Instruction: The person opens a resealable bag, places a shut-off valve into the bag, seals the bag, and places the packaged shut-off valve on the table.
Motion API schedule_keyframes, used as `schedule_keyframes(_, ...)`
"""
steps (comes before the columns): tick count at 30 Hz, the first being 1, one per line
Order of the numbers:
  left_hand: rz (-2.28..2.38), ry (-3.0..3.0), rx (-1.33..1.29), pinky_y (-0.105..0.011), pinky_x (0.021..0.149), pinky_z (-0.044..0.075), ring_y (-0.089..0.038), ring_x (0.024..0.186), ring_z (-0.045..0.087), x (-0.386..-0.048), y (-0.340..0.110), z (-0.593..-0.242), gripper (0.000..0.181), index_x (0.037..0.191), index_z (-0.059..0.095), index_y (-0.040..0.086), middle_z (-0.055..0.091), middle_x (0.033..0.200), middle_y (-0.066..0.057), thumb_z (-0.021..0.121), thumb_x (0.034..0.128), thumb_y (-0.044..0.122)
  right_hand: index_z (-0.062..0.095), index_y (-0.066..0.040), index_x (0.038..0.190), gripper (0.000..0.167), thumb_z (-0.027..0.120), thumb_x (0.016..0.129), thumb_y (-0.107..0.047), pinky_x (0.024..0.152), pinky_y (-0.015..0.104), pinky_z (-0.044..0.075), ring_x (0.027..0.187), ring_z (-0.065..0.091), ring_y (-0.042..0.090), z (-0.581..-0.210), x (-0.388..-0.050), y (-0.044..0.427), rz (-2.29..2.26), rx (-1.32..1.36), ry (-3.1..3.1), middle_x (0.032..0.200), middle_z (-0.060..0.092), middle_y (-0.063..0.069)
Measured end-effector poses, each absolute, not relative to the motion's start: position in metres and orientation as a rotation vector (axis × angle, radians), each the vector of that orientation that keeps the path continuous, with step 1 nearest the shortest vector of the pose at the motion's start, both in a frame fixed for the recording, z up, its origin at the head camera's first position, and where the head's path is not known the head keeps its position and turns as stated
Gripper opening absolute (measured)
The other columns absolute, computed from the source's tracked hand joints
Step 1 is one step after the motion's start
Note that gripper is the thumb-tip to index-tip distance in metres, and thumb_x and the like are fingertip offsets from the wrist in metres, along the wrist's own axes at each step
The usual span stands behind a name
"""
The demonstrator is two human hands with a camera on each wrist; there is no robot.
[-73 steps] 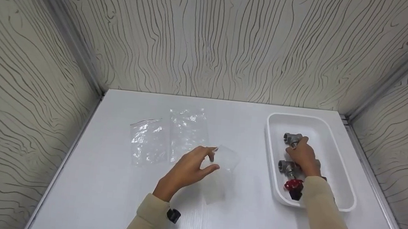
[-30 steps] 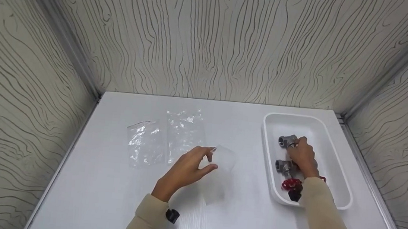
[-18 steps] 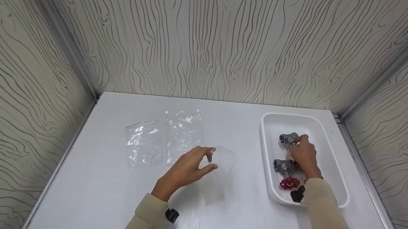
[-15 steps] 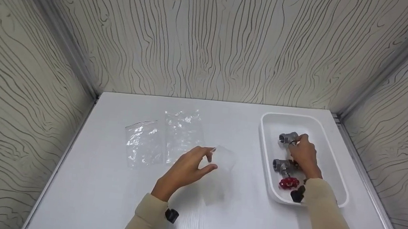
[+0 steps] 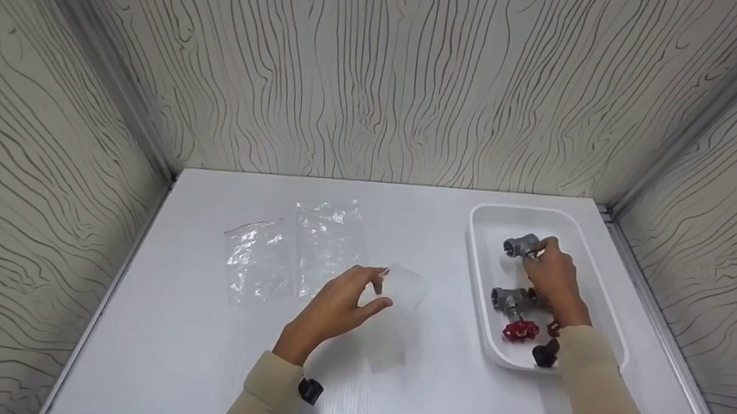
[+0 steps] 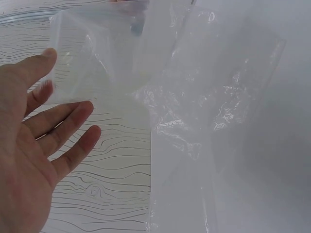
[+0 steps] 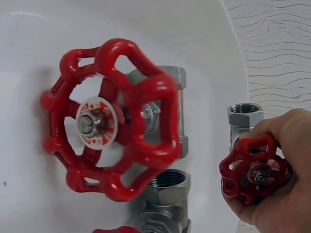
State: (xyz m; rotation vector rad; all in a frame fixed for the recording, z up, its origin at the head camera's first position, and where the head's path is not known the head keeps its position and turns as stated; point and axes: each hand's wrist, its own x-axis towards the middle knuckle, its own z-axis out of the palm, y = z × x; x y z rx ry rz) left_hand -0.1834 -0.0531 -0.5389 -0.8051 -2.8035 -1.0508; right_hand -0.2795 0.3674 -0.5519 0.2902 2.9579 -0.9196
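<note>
In the head view my left hand (image 5: 339,305) holds a thin clear plastic bag (image 5: 407,285) near its opening edge. The bag hangs down from my fingers, as the left wrist view also shows with the bag (image 6: 112,58) beside the fingertips. My right hand (image 5: 552,279) grips a metal valve (image 5: 521,245) by its red handwheel, over the white tray (image 5: 621,353). In the right wrist view, fingers curl round that handwheel (image 7: 256,170). Two similar valves lie in the tray; one (image 5: 508,300) shows plainly, the other is mostly hidden under my right hand and wrist.
Two flat clear plastic bags, a left one (image 5: 260,261) and a right one (image 5: 330,244), lie side by side on the white tabletop (image 5: 179,351). Patterned panels (image 5: 380,86) enclose the table at the back and both sides. The tray has a raised rim.
My right hand has shifted its grip on the valve and raised it slightly within the tray. More of the lower valves now shows. My left hand and its bag stay almost still.
</note>
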Motion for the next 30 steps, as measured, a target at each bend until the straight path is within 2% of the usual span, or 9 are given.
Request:
schedule_keyframes(6,-1.059,-2.803,-0.809,-0.035,0.102,0.059,-0.018,0.137,0.063,-0.184,-0.053,-0.539,0.028,0.115,0.062,0.018,0.064,0.15,0.0,0.069,0.104,0.043,0.045,0.004,0.143,0.05,0.061,0.101,-0.02,0.063,0.031,0.047,0.082,0.064,0.026,-0.542,-0.275,0.366,-0.926,0.314,2.957,0.104,0.068,0.021)
schedule_keyframes(11,-1.048,-2.797,-0.814,-0.033,0.098,0.059,-0.017,0.133,0.064,-0.184,-0.053,-0.54,0.029,0.119,0.063,0.018,0.065,0.148,-0.001,0.069,0.104,0.042,0.048,0.005,0.138,0.05,0.066,0.096,-0.015,0.061,0.031,0.047,0.078,0.065,0.026,-0.536,-0.271,0.365,-0.914,0.279,3.011,0.102,0.069,0.023)
schedule_keyframes(18,-1.049,-2.799,-0.807,-0.033,0.096,0.059,-0.017,0.131,0.065,-0.184,-0.052,-0.539,0.028,0.119,0.063,0.019,0.065,0.148,-0.001,0.07,0.104,0.042,0.051,0.005,0.134,0.047,0.067,0.095,-0.016,0.062,0.032,0.045,0.08,0.061,0.028,-0.529,-0.267,0.363,-0.902,0.209,3.048,0.106,0.068,0.026)
schedule_keyframes(30,-1.035,-2.759,-0.854,-0.033,0.094,0.059,-0.018,0.131,0.065,-0.185,-0.052,-0.541,0.028,0.118,0.062,0.018,0.066,0.145,-0.001,0.07,0.1039,0.041,0.056,0.006,0.126,0.041,0.067,0.093,-0.015,0.062,0.033,0.043,0.073,0.06,0.027,-0.511,-0.256,0.352,-0.902,0.062,3.127,0.094,0.07,0.021)
